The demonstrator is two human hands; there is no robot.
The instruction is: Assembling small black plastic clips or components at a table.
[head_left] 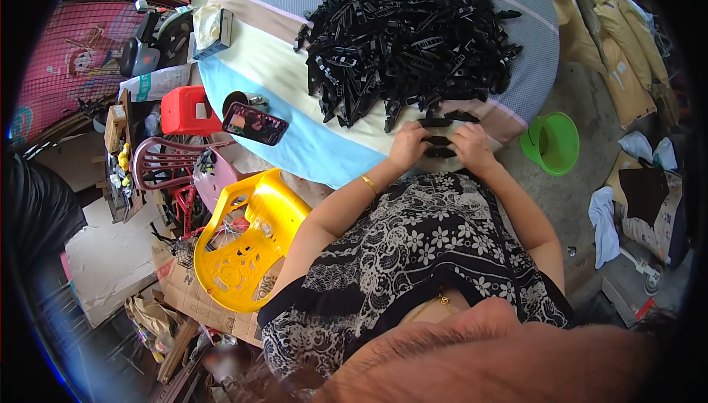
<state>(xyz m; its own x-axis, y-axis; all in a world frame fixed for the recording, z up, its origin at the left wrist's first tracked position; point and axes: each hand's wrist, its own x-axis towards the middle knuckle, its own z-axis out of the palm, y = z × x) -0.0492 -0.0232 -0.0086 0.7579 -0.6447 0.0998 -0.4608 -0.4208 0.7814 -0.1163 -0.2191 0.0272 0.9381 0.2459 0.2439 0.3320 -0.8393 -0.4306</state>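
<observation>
At the near edge of the cloth-covered table (254,45), my left hand (408,146) and my right hand (473,145) face each other with bent fingers. Between them they pinch the ends of a slim black plastic piece (437,140), one end in each hand. A second dark strip (441,153) lies just nearer to me. Beyond my fingers two more long black pieces rest on the cloth. A wide heap of similar black plastic parts (413,49) covers the far middle of the table. The parts' exact kind is too small to tell.
On the table's left lie a phone (254,123), a metal cup (256,101) and a tissue box (214,34). A yellow plastic chair (254,241) and a red stool (188,110) stand to the left. A green bucket (552,145) and brown sacks (627,64) are on the right.
</observation>
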